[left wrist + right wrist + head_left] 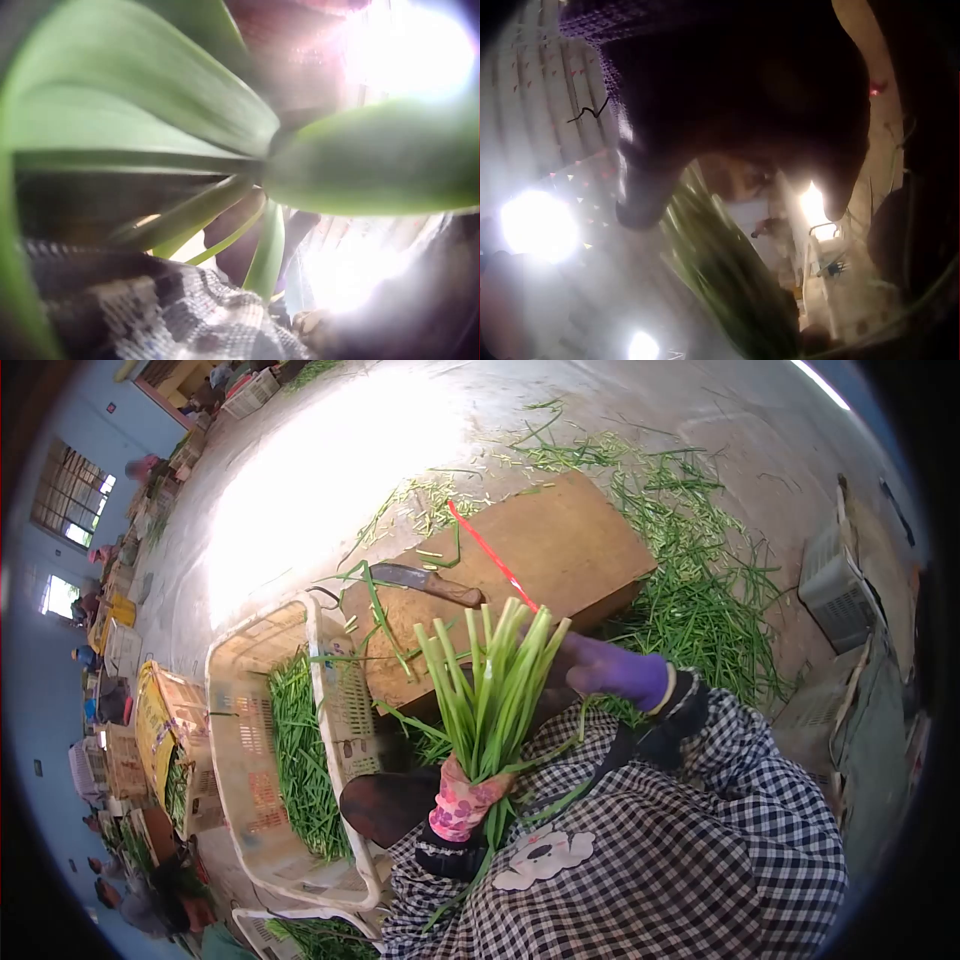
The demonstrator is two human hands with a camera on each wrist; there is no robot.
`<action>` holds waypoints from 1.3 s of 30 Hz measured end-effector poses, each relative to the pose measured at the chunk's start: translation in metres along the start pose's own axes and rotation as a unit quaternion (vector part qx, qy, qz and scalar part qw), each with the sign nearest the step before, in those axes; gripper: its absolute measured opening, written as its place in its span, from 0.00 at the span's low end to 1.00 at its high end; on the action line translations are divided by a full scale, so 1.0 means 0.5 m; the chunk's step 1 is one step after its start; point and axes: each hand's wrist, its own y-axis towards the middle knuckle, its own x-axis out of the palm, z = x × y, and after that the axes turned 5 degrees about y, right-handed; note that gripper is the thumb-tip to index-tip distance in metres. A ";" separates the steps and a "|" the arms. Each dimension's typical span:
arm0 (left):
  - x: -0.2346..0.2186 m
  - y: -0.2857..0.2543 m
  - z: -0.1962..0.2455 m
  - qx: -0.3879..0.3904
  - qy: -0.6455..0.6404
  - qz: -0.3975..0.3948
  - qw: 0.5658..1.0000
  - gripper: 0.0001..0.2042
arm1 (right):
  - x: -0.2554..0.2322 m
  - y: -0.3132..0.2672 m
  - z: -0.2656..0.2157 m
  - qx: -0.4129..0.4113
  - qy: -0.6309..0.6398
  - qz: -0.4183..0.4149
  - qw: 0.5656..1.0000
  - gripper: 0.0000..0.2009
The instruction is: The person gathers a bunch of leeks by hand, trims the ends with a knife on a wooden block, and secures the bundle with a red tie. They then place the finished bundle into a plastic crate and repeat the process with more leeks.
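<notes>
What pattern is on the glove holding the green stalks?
The left hand wears a pink glove with darker flower-like blotches, clearest in the head view.

- Blue wall (48, 710) down the left side of the head view
- Barred window (68, 490) at upper left, a smaller, bright window (62, 596) below it
- Pale grey floor (715, 410), washed out by glare (330, 480) left of upper centre
- White light strip (820, 385), upper right
- Right wrist view: pale ribbed surface (525, 90), upper left; bright light (540, 227), lower left

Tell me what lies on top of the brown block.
A knife, a red strip and loose green pieces. The held bunch covers one part; anything behind it is hidden.
</notes>
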 end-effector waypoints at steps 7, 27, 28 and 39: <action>-0.003 0.014 -0.035 -0.057 -0.318 -0.084 0.943 0.21 | 0.043 0.076 0.078 0.112 0.267 0.043 0.956 0.26; -0.100 -0.004 0.225 0.096 -0.092 0.073 0.988 0.11 | 0.096 0.236 0.080 -0.273 -0.383 -0.545 0.694 0.23; -0.094 -0.012 0.235 0.086 -0.117 0.127 0.981 0.09 | 0.116 0.239 0.053 0.012 -0.319 -0.547 0.774 0.24; -0.253 0.026 0.119 0.080 -0.113 0.163 0.977 0.25 | 0.317 0.354 -0.094 -0.219 -0.437 -0.316 0.813 0.38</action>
